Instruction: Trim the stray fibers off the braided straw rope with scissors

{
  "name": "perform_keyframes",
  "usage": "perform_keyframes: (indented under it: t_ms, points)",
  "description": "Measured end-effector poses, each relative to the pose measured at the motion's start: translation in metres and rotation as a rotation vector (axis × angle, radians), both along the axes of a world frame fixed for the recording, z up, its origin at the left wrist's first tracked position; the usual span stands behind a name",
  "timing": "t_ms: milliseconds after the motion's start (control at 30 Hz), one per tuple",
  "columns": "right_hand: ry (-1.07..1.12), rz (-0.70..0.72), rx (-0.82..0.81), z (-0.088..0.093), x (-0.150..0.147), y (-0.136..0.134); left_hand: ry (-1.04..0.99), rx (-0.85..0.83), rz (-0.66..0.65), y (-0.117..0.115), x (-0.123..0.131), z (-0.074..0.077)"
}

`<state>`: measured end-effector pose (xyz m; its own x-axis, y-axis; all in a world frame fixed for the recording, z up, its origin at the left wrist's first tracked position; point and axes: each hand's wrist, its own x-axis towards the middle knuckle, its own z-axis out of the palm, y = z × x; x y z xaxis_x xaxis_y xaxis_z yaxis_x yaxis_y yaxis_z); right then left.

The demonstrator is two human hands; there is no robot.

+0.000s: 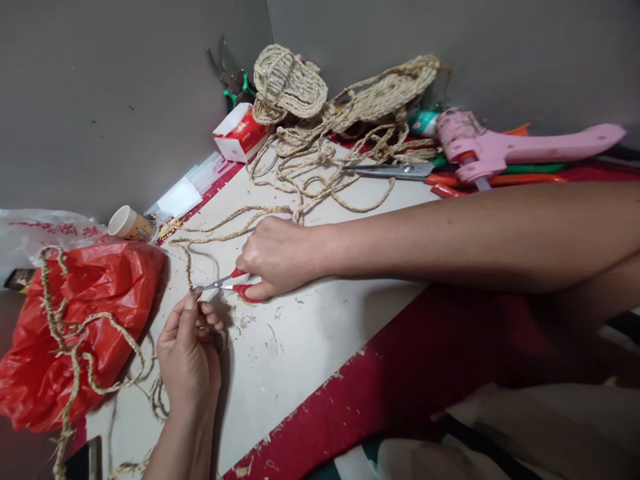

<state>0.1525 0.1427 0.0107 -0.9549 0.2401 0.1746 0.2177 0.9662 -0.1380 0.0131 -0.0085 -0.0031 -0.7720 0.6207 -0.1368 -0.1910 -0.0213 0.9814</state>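
Clearly, the nearest hazard is a nicked finger: the left hand (187, 347) pinches the braided rope (188, 267) between thumb and fingertips at the left of the pale board (320, 333), and the tips of the small red-handled scissors (218, 285) meet the rope just beside that thumb. The right hand (283, 257) is closed around the scissors' handles, reaching in from the right, and whether the blades are fully shut on the fibres I cannot tell. If the left pinch slipped, or the rope rolled under the blades, the points could land on skin instead of straw; a strand taken in too deep could also weaken the braid or sever it. Loose lengths are a second likely trouble. From the pinch the rope runs toward the far side, where loops lie tangled beneath the coiled bundle (290, 83), and more of it drapes over the red plastic bag (123, 283) on the left, so a sharp tug might catch a loop and jerk the work out of the fingers. Such a pull could also drag the paper cup (136, 225), tipped near the far edge of the bag, or shift the large shears (413, 171), whose blades lie among the loops at the far right, next to the pink tool (483, 150).
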Motion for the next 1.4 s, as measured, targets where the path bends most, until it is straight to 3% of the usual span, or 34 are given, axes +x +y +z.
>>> perform_keyframes:
  t_ms: [367, 1067, 1400]
  points:
    - [0.04, 0.015, 0.043, -0.005, 0.0, 0.0, 0.023, -0.009, -0.092, -0.002, 0.005, 0.002]
    - [-0.063, -0.052, 0.03, 0.008, 0.0, -0.003, 0.05, -0.018, -0.045, 0.0, 0.007, 0.0]
    - [0.025, -0.036, 0.106, -0.001, 0.001, -0.007, 0.034, -0.003, -0.013, 0.0, 0.008, -0.001]
